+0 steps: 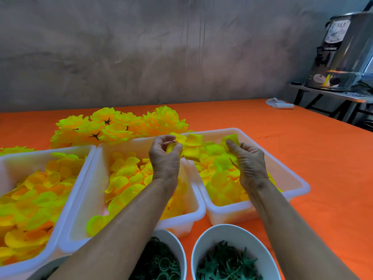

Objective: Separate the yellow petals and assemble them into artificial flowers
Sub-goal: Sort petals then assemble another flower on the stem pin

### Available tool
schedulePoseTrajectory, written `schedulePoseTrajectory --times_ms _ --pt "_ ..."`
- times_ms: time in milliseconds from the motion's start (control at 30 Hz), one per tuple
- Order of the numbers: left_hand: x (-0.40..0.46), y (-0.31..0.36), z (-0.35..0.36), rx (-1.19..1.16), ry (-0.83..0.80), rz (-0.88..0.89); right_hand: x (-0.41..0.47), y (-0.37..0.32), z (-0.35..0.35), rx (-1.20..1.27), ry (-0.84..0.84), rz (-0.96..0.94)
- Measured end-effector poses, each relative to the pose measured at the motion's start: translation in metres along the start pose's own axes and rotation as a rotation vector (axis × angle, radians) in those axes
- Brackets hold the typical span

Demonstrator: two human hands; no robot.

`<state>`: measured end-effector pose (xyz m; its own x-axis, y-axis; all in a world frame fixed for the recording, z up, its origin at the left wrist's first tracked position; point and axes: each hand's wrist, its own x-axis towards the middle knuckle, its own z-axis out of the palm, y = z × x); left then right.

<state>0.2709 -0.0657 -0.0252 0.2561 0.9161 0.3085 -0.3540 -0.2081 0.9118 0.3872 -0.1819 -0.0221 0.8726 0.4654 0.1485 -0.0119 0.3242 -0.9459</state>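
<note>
Three white bins hold loose yellow petals: a left bin, a middle bin and a right bin. My left hand is raised over the middle bin and pinches a cluster of yellow petals between thumb and fingers. My right hand hovers above the right bin, with a single yellow-green petal pinched at its fingertips. A pile of finished yellow flowers lies behind the bins.
Two white bowls stand at the near edge: one with green rings, one with green star-shaped calyxes. The orange tablecloth stretches to the right. A white roll lies at the far right; a steel urn stands on a side stand.
</note>
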Motion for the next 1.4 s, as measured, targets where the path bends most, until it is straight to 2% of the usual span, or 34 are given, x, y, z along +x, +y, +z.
schedulePoseTrajectory --times_ms 100,200,367,433,533,633,800,1000,1167,1400 --pt "0.000 0.002 -0.003 -0.016 0.026 0.009 -0.003 0.006 0.006 -0.117 -0.040 -0.017" --pt "0.001 0.001 -0.003 -0.016 0.029 0.018 0.000 0.009 0.006 -0.348 -0.060 -0.037" --pt "-0.005 0.005 -0.003 0.054 -0.029 0.042 -0.004 0.003 0.007 -0.557 -0.003 -0.357" --pt "-0.006 0.004 -0.003 0.171 -0.066 0.097 -0.008 0.000 0.012 -0.592 -0.065 -0.465" --pt "-0.009 0.005 -0.001 0.256 -0.104 0.149 -0.018 0.001 0.020 -0.663 -0.261 -0.511" --pt "-0.009 0.004 0.000 0.218 -0.126 0.078 -0.022 0.005 0.024 -0.758 -0.400 -0.558" --pt "-0.012 0.008 0.003 -0.043 -0.288 -0.121 -0.017 0.008 0.023 -0.768 -0.311 -0.593" --pt "-0.015 0.009 0.005 -0.081 -0.419 -0.122 -0.013 0.012 0.021 -0.823 -0.233 -0.714" --pt "-0.016 0.008 0.006 -0.019 -0.441 -0.089 -0.015 0.008 0.022 -0.780 -0.237 -0.742" --pt "-0.019 0.008 0.005 0.001 -0.507 -0.067 -0.011 0.004 0.016 -0.579 -0.141 -0.544"
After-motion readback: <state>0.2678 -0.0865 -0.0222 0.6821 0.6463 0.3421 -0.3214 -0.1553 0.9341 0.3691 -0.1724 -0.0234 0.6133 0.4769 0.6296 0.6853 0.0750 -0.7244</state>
